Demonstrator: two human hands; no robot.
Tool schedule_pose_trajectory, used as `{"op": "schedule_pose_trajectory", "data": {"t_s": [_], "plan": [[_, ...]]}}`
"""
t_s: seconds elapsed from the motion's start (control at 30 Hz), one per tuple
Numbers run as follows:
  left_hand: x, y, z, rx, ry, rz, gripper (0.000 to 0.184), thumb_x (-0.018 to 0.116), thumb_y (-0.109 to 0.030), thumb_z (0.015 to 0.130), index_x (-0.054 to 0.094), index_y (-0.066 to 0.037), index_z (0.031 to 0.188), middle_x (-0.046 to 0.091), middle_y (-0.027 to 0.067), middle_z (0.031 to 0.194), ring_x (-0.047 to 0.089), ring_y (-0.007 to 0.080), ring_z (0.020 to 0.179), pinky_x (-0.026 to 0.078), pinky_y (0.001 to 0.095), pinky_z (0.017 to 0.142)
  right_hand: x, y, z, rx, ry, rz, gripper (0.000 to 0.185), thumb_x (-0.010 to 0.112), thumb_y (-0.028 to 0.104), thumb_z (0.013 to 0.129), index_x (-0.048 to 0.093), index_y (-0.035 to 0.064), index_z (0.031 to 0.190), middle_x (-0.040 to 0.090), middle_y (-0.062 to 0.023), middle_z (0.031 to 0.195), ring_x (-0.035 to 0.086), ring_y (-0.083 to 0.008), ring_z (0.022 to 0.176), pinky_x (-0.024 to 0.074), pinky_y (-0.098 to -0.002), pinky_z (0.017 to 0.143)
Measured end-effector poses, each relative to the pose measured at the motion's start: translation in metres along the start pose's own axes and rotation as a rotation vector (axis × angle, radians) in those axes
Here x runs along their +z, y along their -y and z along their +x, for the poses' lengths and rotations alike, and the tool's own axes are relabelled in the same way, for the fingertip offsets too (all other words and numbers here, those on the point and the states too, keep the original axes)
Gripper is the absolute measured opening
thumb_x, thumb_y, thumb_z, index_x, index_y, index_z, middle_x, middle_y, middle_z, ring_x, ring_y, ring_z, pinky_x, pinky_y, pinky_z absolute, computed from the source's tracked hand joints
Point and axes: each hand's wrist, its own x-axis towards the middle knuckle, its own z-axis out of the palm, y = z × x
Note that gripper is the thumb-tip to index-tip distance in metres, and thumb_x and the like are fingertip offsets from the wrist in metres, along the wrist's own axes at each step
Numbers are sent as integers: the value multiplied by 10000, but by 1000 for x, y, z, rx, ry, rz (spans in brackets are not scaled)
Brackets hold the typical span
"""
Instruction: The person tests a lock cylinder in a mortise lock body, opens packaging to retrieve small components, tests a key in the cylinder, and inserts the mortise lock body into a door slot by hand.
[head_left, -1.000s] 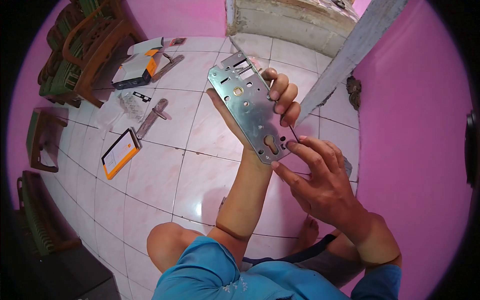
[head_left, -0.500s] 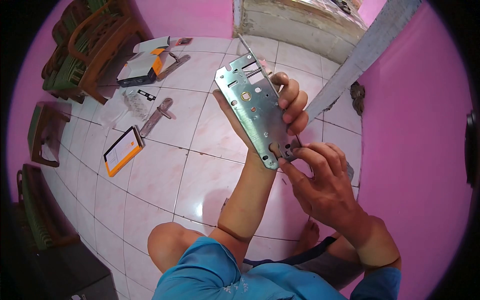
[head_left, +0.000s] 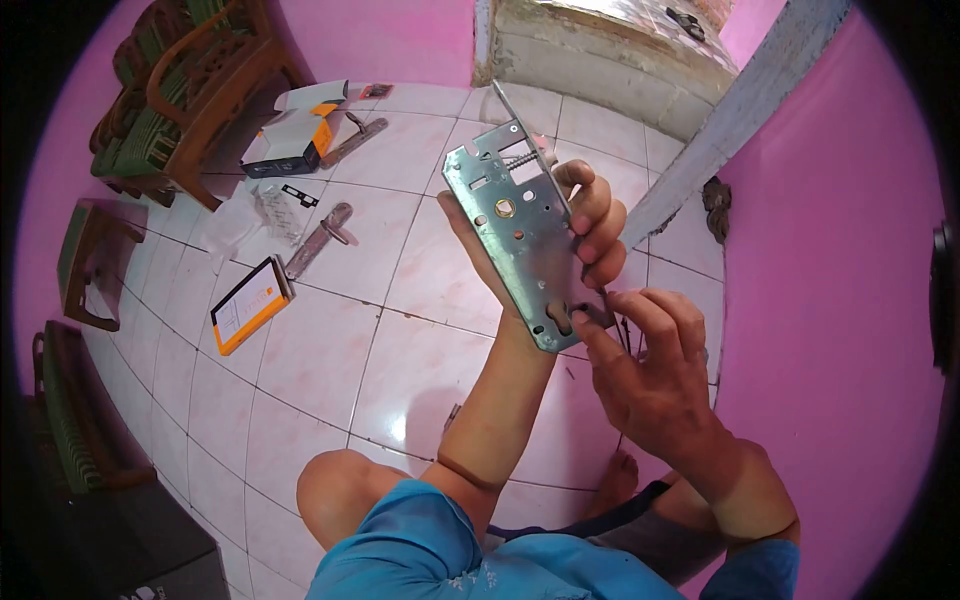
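A silver metal lock case [head_left: 525, 240] is tilted in front of me, its long faceplate along the right edge. It has a keyhole-shaped opening near the bottom, a brass-ringed hole higher up and a spring showing in a cutout near the top. My left hand [head_left: 598, 222] holds it from behind, the thumb along the left edge and the fingers curled round the faceplate side. At the case's lower right corner, my right hand [head_left: 650, 350] has its thumb and index finger on the metal near the keyhole opening.
On the tiled floor [head_left: 320, 380] at left lie an orange-and-white box [head_left: 250, 310], door handle plates [head_left: 322, 238], a black strike plate [head_left: 300, 195], plastic wrapping [head_left: 235, 225] and an open box [head_left: 290, 145]. Wooden chairs [head_left: 215, 100] line the left; a grey post [head_left: 730, 120] slants at right.
The lock case and both hands have shifted slightly right and down in view. My right thumb and fingers have moved a little about the case's lower corner.
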Motion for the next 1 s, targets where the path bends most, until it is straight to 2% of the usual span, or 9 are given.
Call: {"op": "schedule_pose_trajectory", "data": {"t_s": [0.23, 0.5, 0.8, 1.0], "plan": [[-1, 2, -1, -11, 4, -6, 1208, 344, -1025, 680, 608, 32, 1202, 466, 72, 801, 426, 186, 645, 323, 309, 421, 1, 0, 4, 37, -23, -12, 385, 745, 44, 770, 722, 120, 1146, 541, -115, 1227, 526, -306, 1160, 454, -480, 967], [-2, 1, -1, -19, 31, -50, 1229, 373, -1026, 666, 580, 47, 1228, 443, 66, 792, 433, 182, 677, 339, 304, 419, 3, -1, 3, 49, 30, 19, 481, 752, 66, 780, 674, 145, 1248, 517, -121, 1250, 516, -321, 1161, 444, -490, 963], [7, -1, -2, -20, 17, -117, 1249, 356, -1038, 654, 574, 49, 1229, 437, 70, 783, 422, 182, 655, 348, 302, 417, 5, 0, 2, 54, 65, 45, 468, 748, 83, 808, 663, 139, 1265, 499, -127, 1249, 513, -329, 1162, 444, -489, 959], [-1, -2, -2, -22, 28, -43, 1246, 347, -1040, 657, 571, 48, 1222, 435, 73, 780, 412, 189, 643, 349, 302, 430, 6, 0, 4, 56, 64, 91, 501, 756, 56, 791, 657, 126, 1277, 502, -127, 1239, 536, -320, 1133, 464, -471, 931]]}}
